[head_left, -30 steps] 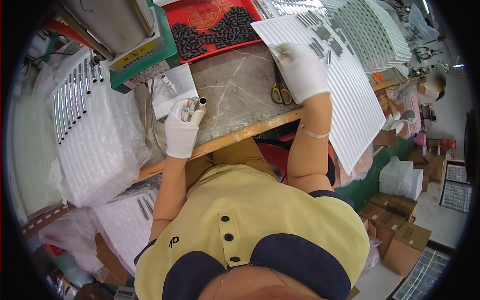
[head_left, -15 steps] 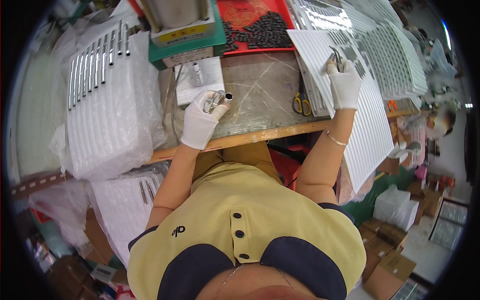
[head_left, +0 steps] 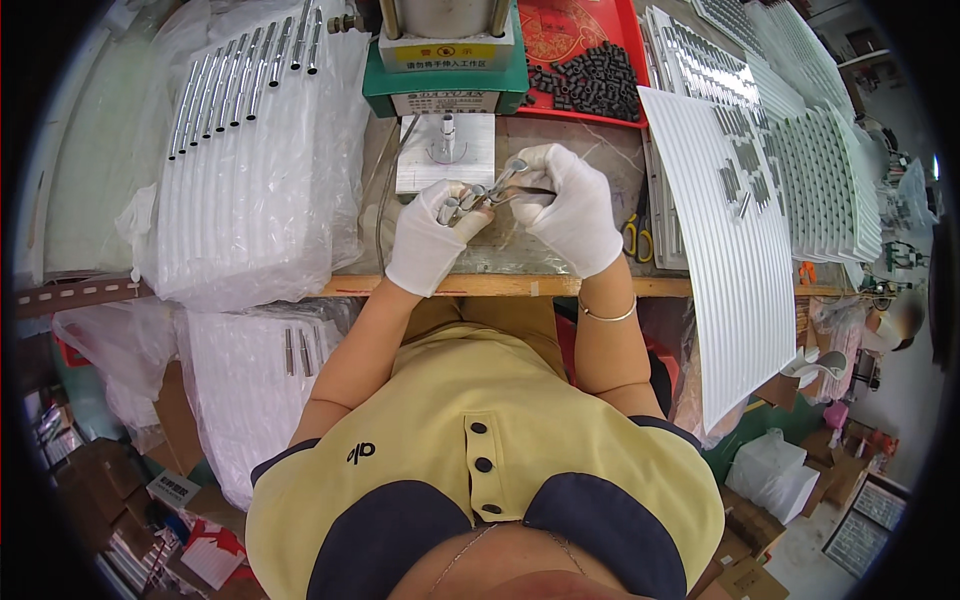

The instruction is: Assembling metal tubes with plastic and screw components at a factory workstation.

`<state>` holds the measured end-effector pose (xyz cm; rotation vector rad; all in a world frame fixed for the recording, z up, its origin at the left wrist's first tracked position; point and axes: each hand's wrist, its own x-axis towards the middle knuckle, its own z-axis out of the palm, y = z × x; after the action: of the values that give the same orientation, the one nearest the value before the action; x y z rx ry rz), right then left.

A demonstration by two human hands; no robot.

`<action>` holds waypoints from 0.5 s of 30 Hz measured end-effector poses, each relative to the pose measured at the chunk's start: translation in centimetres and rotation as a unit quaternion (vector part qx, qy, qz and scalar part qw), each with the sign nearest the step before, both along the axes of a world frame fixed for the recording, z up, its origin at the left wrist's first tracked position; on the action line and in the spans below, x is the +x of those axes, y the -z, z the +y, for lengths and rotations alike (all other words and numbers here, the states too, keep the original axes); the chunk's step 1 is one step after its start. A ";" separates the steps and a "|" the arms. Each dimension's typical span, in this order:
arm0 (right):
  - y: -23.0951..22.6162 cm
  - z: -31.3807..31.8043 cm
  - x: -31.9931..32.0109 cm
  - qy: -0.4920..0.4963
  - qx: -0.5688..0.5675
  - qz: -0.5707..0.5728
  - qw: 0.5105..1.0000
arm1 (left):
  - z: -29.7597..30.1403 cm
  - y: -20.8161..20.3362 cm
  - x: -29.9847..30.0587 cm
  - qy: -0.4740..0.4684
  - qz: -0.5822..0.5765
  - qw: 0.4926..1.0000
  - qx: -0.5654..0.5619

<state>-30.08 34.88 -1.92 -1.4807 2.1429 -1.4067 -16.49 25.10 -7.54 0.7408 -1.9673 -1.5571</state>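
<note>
In front of the press, my gloved left hand (head_left: pixel 432 238) is closed around a few short shiny metal tubes (head_left: pixel 462 204). My right hand (head_left: pixel 574 208), also gloved, meets it from the right and grips a pair of tweezers (head_left: pixel 535 191). The tweezers reach toward the tubes at my left fingertips, where another small metal piece (head_left: pixel 516 168) shows. Which hand bears that piece I cannot tell. Just beyond my hands lies a pale metal block (head_left: pixel 468 178) with an upright shiny pin (head_left: pixel 448 126) on it.
A green-based press (head_left: pixel 450 75) stands ahead. Beside it, a red tray (head_left: pixel 622 30) contains many black cylinders (head_left: pixel 595 82). White ribbed sheets (head_left: pixel 735 290) with small metal parts lie right, near yellow-handled scissors (head_left: pixel 637 240). Metal tubes (head_left: pixel 235 85) line a wrapped white stack (head_left: pixel 225 200) at left.
My right hand has come left from the ribbed sheet, bringing the tweezers to my left hand. My left hand stays closed on the tubes. The whole view has shifted slightly.
</note>
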 end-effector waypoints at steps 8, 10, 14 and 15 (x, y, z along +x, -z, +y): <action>4.4 -0.8 0.8 -0.055 -0.059 -0.229 0.970 | -0.6 1.7 -0.5 -0.021 0.056 0.998 -0.015; 5.7 -1.6 0.2 -0.041 -0.046 -0.160 0.985 | -1.7 2.5 -0.6 -0.033 0.061 0.998 -0.004; 5.1 -4.5 -1.3 0.051 -0.017 -0.131 0.990 | -5.0 1.2 -2.6 -0.087 0.031 0.995 -0.047; 4.8 -5.4 -1.7 0.095 0.039 -0.038 0.994 | -6.1 0.6 -3.0 -0.091 -0.019 0.989 -0.112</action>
<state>-31.81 29.47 -6.73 -1.2027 2.3142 -1.3951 -19.46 18.97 -8.18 0.8357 -1.9985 -1.2019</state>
